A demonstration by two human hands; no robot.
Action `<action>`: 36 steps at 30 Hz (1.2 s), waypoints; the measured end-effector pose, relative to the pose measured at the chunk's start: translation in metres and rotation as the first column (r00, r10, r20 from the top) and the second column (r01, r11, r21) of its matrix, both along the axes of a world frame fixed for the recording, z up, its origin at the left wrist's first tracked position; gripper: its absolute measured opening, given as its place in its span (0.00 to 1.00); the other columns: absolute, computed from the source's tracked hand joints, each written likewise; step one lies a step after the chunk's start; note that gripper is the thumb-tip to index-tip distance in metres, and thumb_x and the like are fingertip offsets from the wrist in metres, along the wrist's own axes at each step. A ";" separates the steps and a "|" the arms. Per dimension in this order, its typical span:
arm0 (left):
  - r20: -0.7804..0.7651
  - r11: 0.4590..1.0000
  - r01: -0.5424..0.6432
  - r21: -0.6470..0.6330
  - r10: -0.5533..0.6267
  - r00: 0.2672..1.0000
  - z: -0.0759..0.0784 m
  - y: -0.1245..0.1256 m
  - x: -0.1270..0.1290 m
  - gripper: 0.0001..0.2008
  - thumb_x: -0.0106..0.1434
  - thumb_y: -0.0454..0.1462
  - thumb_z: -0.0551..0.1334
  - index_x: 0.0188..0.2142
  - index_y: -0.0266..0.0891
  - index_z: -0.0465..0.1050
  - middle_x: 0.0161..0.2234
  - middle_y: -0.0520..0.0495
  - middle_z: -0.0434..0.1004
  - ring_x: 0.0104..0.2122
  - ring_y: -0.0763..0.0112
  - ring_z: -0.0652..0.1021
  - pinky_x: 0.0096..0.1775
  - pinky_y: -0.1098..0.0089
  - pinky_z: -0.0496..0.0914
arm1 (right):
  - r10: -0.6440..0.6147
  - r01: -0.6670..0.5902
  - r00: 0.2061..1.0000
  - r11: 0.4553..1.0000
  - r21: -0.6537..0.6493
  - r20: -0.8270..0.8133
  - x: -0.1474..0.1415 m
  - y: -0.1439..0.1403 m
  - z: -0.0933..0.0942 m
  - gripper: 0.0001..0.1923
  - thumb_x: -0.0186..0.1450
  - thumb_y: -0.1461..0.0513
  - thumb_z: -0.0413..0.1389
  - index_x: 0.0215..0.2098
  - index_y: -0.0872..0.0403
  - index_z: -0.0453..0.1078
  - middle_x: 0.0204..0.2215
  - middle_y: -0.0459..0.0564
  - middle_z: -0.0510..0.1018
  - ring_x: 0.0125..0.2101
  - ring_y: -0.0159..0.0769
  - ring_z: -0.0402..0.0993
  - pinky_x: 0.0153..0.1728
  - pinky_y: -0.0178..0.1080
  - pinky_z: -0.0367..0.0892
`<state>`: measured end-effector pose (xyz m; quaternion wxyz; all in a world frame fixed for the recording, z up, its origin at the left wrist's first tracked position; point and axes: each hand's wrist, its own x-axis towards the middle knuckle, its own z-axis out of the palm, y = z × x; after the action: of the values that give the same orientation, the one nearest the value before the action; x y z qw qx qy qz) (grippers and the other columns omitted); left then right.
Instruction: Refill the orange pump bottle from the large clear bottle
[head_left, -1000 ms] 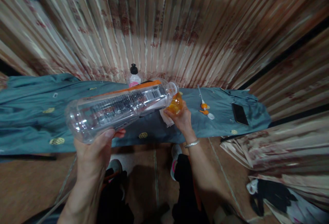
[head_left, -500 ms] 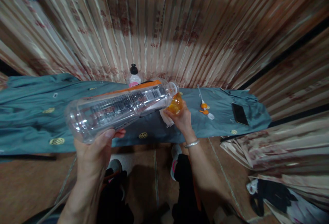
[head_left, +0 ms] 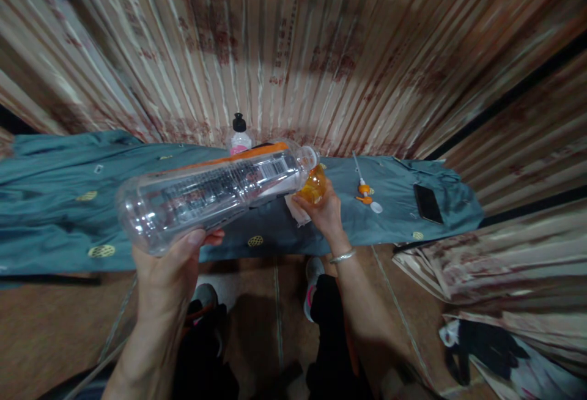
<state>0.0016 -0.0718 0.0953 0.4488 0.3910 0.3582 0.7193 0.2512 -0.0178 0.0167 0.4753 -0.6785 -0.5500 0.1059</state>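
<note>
My left hand (head_left: 169, 265) is closed around the lower part of a large clear plastic bottle (head_left: 202, 195) with an orange-edged label. The bottle lies tilted on its side in the air, its uncapped neck pointing right. Just below that neck, my right hand (head_left: 325, 207) grips a small amber bottle (head_left: 315, 185), whose top the clear neck partly hides. Whether liquid runs between them I cannot tell. Beneath the amber bottle, a whitish packet or cloth (head_left: 299, 211) shows partly. Right of my right hand lies an orange pump top (head_left: 364, 190) with a thin tube, beside a small clear cap (head_left: 376, 207).
A teal patterned cloth (head_left: 385, 229) covers the long narrow surface. Behind the large bottle stands a black-capped bottle (head_left: 239, 134) with a pink label. A black phone (head_left: 428, 203) lies at the right end. Pleated curtains (head_left: 284, 51) hang behind; a dark bundle (head_left: 493, 351) sits lower right.
</note>
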 end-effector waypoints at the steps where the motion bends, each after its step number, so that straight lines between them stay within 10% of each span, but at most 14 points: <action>1: 0.002 1.000 0.002 -0.003 -0.002 1.000 0.000 0.000 0.000 0.09 0.40 0.32 0.72 0.25 0.40 0.78 0.21 0.53 0.80 0.16 0.71 0.78 0.19 0.75 0.76 | 0.004 -0.004 1.000 1.000 0.001 -0.003 0.000 0.000 0.001 0.37 0.51 0.52 0.70 0.55 0.53 0.66 0.48 0.55 0.82 0.46 0.49 0.80 0.47 0.48 0.74; 36: -0.016 1.000 -0.008 -0.017 0.008 1.000 0.001 0.002 0.002 0.07 0.40 0.33 0.70 0.23 0.42 0.79 0.18 0.52 0.80 0.16 0.72 0.78 0.20 0.75 0.75 | -0.012 0.011 1.000 1.000 0.018 0.015 0.001 0.001 -0.003 0.37 0.51 0.51 0.70 0.55 0.53 0.66 0.47 0.56 0.82 0.45 0.50 0.81 0.46 0.48 0.75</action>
<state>0.0038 -0.0702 0.0959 0.4463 0.3915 0.3695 0.7149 0.2522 -0.0173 0.0142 0.4777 -0.6782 -0.5507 0.0931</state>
